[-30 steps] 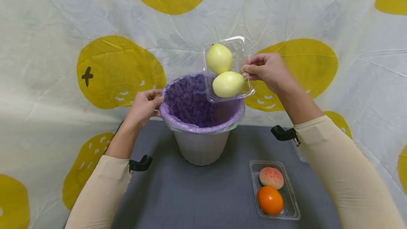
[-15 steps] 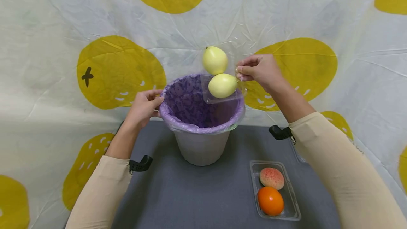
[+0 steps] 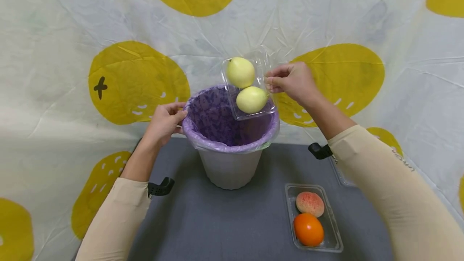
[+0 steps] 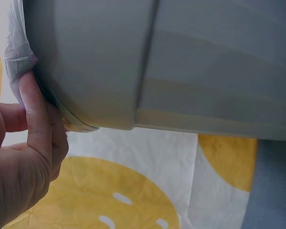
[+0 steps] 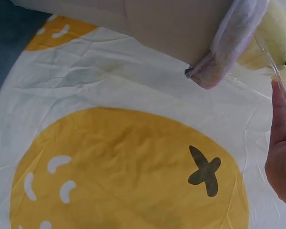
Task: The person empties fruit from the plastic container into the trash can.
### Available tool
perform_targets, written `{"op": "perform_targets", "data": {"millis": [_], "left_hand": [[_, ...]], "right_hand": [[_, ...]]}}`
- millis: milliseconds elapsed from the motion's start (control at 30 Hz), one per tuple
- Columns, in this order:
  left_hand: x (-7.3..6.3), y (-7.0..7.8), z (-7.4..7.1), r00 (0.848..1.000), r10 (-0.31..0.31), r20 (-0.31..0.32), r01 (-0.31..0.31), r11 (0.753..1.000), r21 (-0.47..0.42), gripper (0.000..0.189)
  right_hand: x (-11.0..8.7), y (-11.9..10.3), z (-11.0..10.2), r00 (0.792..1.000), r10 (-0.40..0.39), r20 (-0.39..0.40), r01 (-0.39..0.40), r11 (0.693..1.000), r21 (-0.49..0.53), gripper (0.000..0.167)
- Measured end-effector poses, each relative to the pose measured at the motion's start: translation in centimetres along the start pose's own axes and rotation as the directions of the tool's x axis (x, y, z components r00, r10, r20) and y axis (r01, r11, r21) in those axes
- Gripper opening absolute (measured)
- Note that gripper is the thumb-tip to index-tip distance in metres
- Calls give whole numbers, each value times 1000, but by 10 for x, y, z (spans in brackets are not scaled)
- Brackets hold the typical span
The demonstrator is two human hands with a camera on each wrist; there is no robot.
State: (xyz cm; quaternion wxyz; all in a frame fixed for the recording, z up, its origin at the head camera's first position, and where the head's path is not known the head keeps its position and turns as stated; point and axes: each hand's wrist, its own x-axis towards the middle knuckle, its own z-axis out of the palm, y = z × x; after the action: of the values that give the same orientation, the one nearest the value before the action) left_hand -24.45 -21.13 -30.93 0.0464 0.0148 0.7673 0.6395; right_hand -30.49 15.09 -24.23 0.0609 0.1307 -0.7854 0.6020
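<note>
A light grey bin [image 3: 232,168] stands upright, lined with a purple bag [image 3: 228,147] folded over its rim. My left hand [image 3: 164,122] grips that rim at the left, thumb over the top and fingers outside; in the left wrist view the fingers press the bag against the bin [image 4: 95,57]. Above the right half of the opening, my right hand [image 3: 295,83] pinches the right edge of a clear plastic tray [image 3: 259,73], which is tilted. Two pale yellow pears lie in it, an upper pear [image 3: 241,72] and a lower pear [image 3: 252,100]. The right wrist view shows one pear [image 5: 279,36] beyond my fingers.
On the grey table [image 3: 214,224], at the right front, sits another clear tray [image 3: 331,235] with a peach [image 3: 310,204] and an orange fruit [image 3: 308,229]. A further clear container [image 3: 340,174] is partly hidden by my right forearm. A patterned cloth [image 3: 217,35] hangs behind the bin.
My right hand has moved left and slightly down with the tray of pears, bringing it further over the bin's opening. My left hand has stayed on the rim.
</note>
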Motion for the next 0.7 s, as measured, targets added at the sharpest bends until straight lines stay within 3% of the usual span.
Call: {"op": "perform_targets", "data": {"millis": [100,200,367,467,700], "left_hand": [[1,-1,1,1000,2,-1,-2,1000,2,45],[1,-2,1,1000,12,6,-12,1000,3,45],[0,-3,2,1000,25,10,-25,1000,1,46],[0,-2,1,999,31,8,-31,1000,1,46],[-3,-2,-1,1000,25,2,-25,1000,6,46]], "right_hand": [[0,1,2,999,-38,-5,38,999,-25,25],[-1,1,4,994,-109,-15,105,982,-159,22],[-2,0,7,975,-223,-18,199,900,-389,16],[-3,1,10,965,-260,-22,228,881,-415,12],[-4,7,16,956,-291,-42,255,891,-375,13]]}}
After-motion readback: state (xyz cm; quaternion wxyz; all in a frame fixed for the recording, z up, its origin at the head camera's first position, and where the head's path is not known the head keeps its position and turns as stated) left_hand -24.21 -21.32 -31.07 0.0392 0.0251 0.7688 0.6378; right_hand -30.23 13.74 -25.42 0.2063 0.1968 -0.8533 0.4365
